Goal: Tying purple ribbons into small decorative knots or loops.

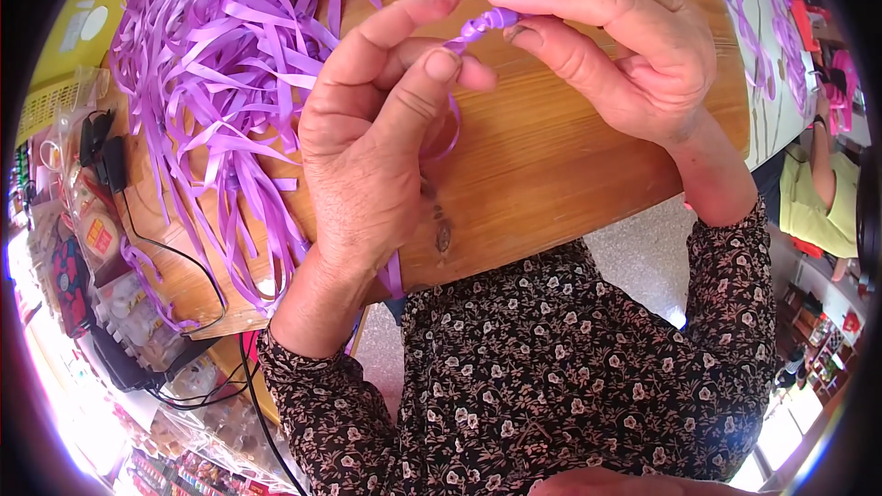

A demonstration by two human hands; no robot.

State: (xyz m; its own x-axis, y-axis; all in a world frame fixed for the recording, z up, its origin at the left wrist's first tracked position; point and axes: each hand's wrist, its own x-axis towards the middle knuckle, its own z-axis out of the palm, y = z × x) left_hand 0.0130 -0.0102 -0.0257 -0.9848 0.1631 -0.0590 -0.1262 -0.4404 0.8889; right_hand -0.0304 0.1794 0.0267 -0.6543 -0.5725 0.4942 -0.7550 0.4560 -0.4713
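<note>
Between my two hands is a purple ribbon (476, 29) with a twisted, knotted stretch in it. My left hand (386, 110) pinches the ribbon at the lower left end of the knot, thumb against the fingers. At the knot's other end, my right hand (625, 41) grips with thumb and forefinger, and a flat strip of ribbon runs out from under that forefinger toward the left fingertips. A loop of the ribbon hangs below my left fingers. Just left of my left hand lies a large tangled heap of purple ribbons (230, 46).
The wooden table (570, 174) lies under my hands. At the left are a yellow plastic basket (78, 28), black cables and bagged items. More purple ribbons (785, 37) lie on a white marbled surface at the right. A person in a yellow-green top (831, 207) is farther right.
</note>
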